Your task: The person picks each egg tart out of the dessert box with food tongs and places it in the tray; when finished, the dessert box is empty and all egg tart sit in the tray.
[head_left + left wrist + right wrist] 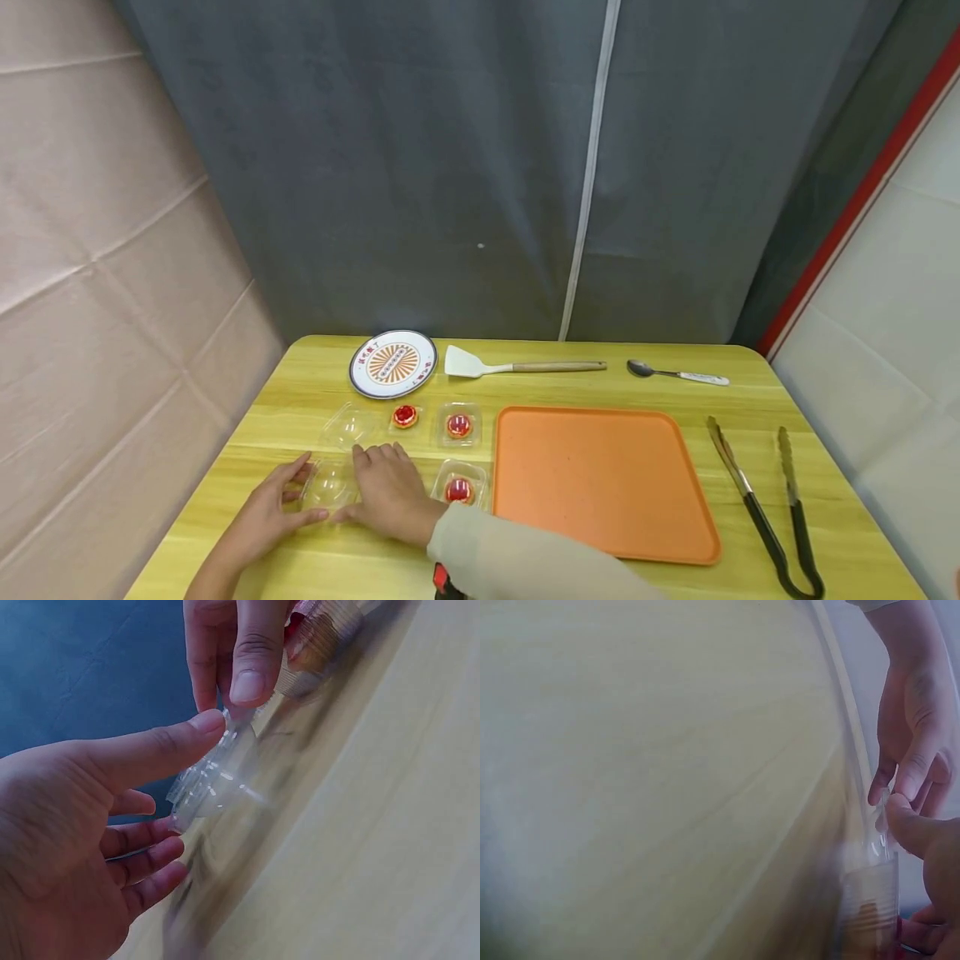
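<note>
Between both hands is a clear plastic container [330, 485], low on the table at the left. My left hand [264, 510] holds its left side, thumb at the near edge and fingertips farther along, as the left wrist view shows across the container [217, 780]. The right hand [392, 492] grips its right side; its thumb lies near the left thumb. Just beyond sits another clear plastic piece [349, 427]. Beside that is a small red-topped tart [405, 416]. Two more red-topped tarts sit in clear containers, one farther back [459, 425], one by the right wrist [459, 485].
An orange tray [600, 483] lies right of the tarts, partly behind the right sleeve. Along the back are a patterned plate [393, 364], a white spatula [517, 367] and a spoon [675, 372]. Black-handled tongs [765, 517] lie at the right.
</note>
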### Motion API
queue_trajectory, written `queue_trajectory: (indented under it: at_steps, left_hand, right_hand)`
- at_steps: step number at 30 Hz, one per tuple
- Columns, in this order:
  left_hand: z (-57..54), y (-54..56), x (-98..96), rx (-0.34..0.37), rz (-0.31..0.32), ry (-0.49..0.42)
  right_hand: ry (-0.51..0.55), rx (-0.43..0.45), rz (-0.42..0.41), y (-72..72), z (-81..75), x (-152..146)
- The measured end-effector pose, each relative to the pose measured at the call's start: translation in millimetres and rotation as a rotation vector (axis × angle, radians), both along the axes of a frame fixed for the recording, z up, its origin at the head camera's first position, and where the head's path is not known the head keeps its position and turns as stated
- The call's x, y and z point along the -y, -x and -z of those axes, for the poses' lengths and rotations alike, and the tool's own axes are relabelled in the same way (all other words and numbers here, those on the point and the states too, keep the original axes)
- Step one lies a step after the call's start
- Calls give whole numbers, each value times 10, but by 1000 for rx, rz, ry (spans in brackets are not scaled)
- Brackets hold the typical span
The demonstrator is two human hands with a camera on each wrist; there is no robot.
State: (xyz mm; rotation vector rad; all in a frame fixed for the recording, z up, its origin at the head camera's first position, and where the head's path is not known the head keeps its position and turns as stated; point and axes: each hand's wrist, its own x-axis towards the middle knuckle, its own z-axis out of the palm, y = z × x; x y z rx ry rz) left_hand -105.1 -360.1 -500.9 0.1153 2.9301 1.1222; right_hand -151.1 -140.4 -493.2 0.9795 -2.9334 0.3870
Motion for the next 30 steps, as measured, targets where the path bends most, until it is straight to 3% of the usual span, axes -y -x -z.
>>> queue_trajectory:
  at_steps: [9, 17, 23, 30]
  left_hand:
    - [-183, -29, -113, -89, 21, 101]
    - [-389, -17, -525, -92, 85, 40]
    - [-416, 44, -899, -80, 189, -11]
    - [-359, 109, -1295, -12, 308, -129]
  right_hand:
    - [42, 13, -15, 59, -86, -201]
    - [98, 1, -49, 37, -198, -541]
    - [151, 24, -74, -7, -241, -886]
    - [234, 53, -83, -57, -192, -1292]
